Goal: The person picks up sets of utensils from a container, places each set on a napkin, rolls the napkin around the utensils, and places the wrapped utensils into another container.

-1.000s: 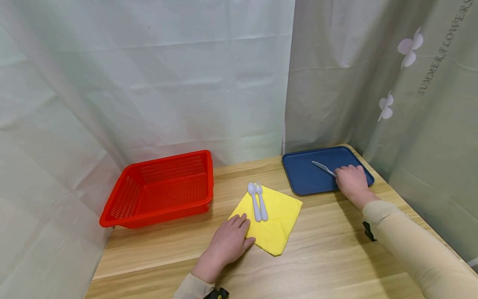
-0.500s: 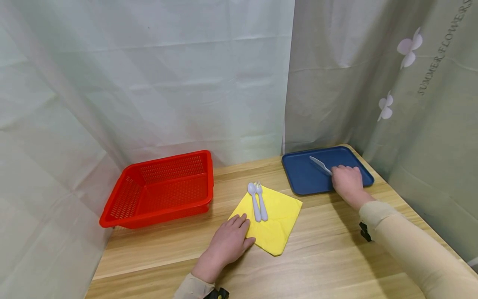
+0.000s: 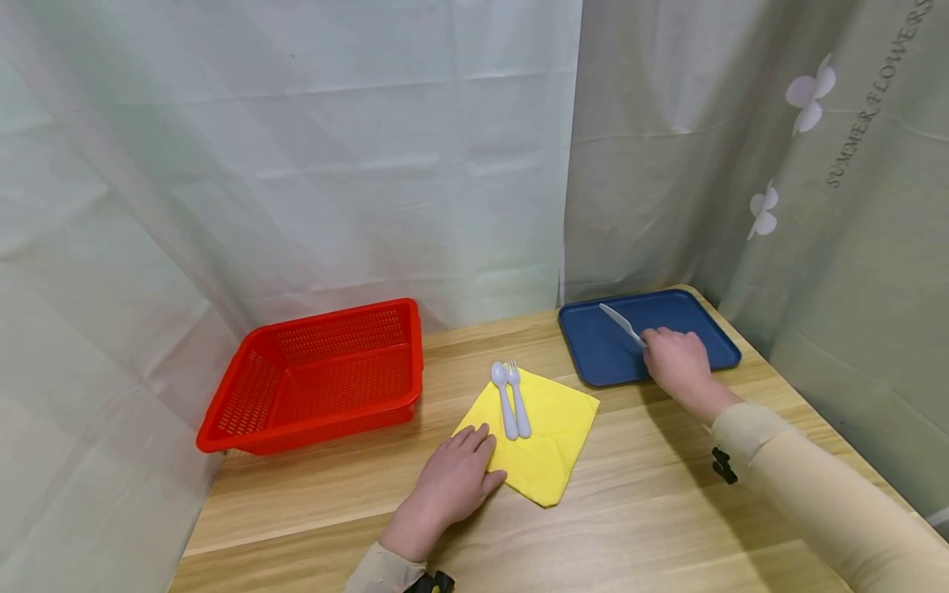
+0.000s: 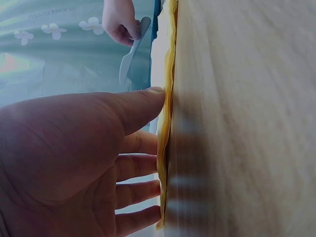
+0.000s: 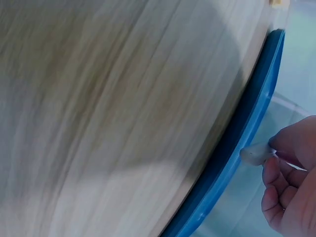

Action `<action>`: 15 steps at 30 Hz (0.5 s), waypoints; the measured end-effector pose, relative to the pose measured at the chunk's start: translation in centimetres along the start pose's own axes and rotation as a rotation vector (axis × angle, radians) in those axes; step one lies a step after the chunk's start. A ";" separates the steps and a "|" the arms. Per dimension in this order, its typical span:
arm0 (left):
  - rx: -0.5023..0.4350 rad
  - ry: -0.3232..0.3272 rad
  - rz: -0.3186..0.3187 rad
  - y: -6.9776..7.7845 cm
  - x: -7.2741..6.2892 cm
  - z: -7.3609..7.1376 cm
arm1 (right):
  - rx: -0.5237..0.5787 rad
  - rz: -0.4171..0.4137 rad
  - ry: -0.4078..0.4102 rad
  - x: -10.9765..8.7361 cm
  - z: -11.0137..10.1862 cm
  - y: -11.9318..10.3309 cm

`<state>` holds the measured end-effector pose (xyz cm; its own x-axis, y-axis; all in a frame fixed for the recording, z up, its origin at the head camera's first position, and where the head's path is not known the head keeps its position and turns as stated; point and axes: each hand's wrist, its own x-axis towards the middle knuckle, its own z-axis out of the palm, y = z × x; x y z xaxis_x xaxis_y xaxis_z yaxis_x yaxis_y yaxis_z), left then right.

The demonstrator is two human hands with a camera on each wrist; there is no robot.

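Note:
A pale plastic knife (image 3: 621, 320) is pinched by its handle in my right hand (image 3: 676, 362), over the blue tray (image 3: 593, 362) at the back right. In the left wrist view the knife (image 4: 129, 61) shows above the tray's edge, apart from it. My left hand (image 3: 454, 479) rests with straight fingers on the near left edge of a folded yellow napkin (image 3: 559, 428). On that napkin a pale spoon (image 3: 505, 403) and a pale fork (image 3: 521, 403) lie side by side, handles toward me. The right wrist view shows the knife's handle end (image 5: 256, 154) between thumb and fingers.
A red plastic basket (image 3: 334, 420) stands at the back left of the wooden table (image 3: 638, 502). Pale curtains (image 3: 415, 165) hang close behind the table and along both sides.
My right hand has lifted the knife off the tray and moved it to the left. My left hand, the napkin, the spoon and the fork have stayed in place.

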<state>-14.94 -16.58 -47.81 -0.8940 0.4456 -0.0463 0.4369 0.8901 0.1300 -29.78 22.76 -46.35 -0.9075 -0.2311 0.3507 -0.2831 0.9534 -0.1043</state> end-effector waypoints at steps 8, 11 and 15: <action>0.002 0.006 0.002 -0.1 0.0 0.1 | 0.045 -0.015 -0.001 -0.1 -0.2 -1.8; -0.001 0.003 0.000 0.0 0.0 0.0 | 0.085 -0.009 -0.010 -0.1 -0.4 -2.3; -0.010 -0.004 -0.005 0.0 0.0 -0.1 | 0.146 -0.005 -0.024 -0.1 -0.6 -3.0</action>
<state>-14.91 -16.58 -47.75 -0.8957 0.4416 -0.0511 0.4314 0.8913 0.1397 -28.67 20.05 -45.53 -0.9128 -0.2417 0.3293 -0.3279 0.9143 -0.2377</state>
